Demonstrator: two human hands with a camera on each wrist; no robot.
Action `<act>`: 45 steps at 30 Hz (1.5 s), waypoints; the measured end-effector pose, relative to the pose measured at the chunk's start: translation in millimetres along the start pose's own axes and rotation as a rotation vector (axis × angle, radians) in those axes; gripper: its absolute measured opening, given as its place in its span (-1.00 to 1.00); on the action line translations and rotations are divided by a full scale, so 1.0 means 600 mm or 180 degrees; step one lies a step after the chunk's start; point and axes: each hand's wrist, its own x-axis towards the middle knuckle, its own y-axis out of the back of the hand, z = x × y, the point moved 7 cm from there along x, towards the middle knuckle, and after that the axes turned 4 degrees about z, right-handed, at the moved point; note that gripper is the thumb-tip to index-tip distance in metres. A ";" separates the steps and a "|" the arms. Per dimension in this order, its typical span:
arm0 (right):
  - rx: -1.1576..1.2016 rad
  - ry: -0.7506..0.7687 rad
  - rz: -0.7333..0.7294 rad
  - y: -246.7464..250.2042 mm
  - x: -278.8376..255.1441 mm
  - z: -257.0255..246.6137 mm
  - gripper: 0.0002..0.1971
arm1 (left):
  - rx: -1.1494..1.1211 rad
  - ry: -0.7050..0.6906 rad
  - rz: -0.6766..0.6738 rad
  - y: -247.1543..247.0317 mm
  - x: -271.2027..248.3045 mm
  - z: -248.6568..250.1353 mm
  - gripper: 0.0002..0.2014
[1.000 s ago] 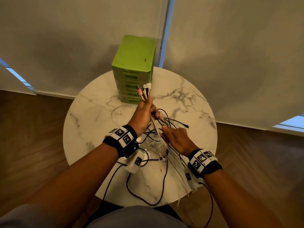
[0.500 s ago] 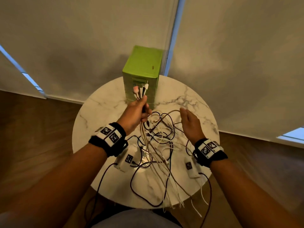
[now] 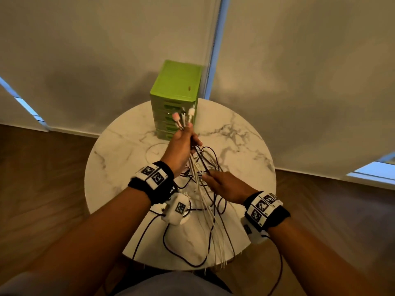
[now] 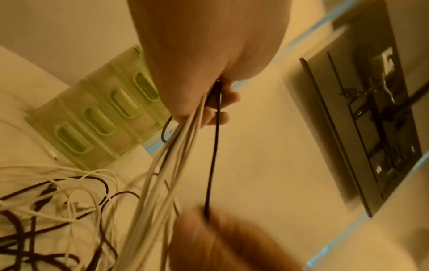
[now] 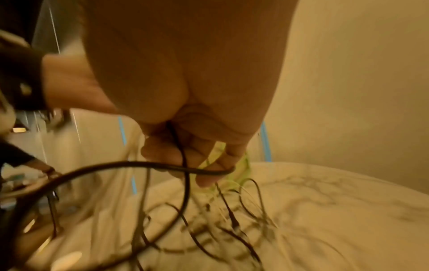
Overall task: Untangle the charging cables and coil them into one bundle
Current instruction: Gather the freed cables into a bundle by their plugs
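Note:
My left hand [image 3: 183, 144] grips a bunch of white and black charging cables [image 3: 205, 189] near their plug ends [image 3: 183, 117], which stick up above the fist. The strands hang from it down over the round marble table [image 3: 119, 159] and past its near edge. In the left wrist view the white strands [image 4: 167, 165] and one taut black cable [image 4: 212, 161] run from that fist [image 4: 209, 102]. My right hand [image 3: 215, 180], lower and to the right, pinches the black cable [image 5: 183, 165] below the left fist; a loop of it crosses the fingers [image 5: 204, 179].
A green set of small plastic drawers [image 3: 175, 101] stands at the table's far edge, just behind the left hand. Loose tangled cable loops [image 4: 58, 201] lie on the tabletop. Pale blinds hang behind, and wooden floor surrounds the table.
My right hand, held open and away to the right half a second ago, has come back in and taken hold of a black cable. The left hand keeps its grip, raised slightly.

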 end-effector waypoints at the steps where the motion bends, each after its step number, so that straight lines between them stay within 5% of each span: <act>1: -0.0032 -0.0060 -0.0053 -0.005 -0.009 0.024 -0.71 | -0.0074 -0.0029 0.0038 0.005 0.006 0.007 -0.66; 8: -0.0024 -0.0376 0.0274 0.045 -0.041 0.112 -0.64 | -0.0159 -0.0076 -0.0044 0.016 0.034 0.016 -0.69; 14: -0.1342 -0.1131 0.0307 0.093 -0.047 0.197 -0.55 | 0.0068 -0.0252 -0.0180 -0.004 0.030 0.030 -0.69; 20: 0.0502 -0.1072 0.1094 0.105 -0.021 0.153 -0.68 | 0.0444 -0.0240 -0.0722 -0.054 0.004 0.003 -0.75; 24: 0.0844 -0.0837 0.1213 0.116 -0.015 0.091 -0.67 | 0.1272 -0.0312 -0.1011 -0.072 -0.004 -0.038 -0.68; 29: -0.0199 -0.0048 0.1046 0.120 -0.007 0.005 -0.71 | 0.1431 -0.0493 -0.1032 -0.097 -0.020 -0.028 -0.50; 32: -0.0117 0.0160 0.0949 0.110 -0.006 -0.021 -0.73 | 0.1451 -0.0411 -0.0806 -0.100 -0.007 -0.028 -0.59; 35: 0.0191 -0.0116 0.0814 0.101 -0.017 -0.008 -0.77 | 0.1440 -0.0495 -0.0651 -0.093 0.007 -0.020 -0.75; 42: 0.0354 -0.0763 -0.0365 0.037 -0.082 0.107 -0.71 | 0.1141 -0.0768 -0.0262 -0.046 0.054 0.007 -0.68; 45: 0.0344 -0.1083 -0.0243 0.041 -0.125 0.154 -0.66 | 0.0889 -0.0884 -0.0130 -0.025 0.071 0.031 -0.75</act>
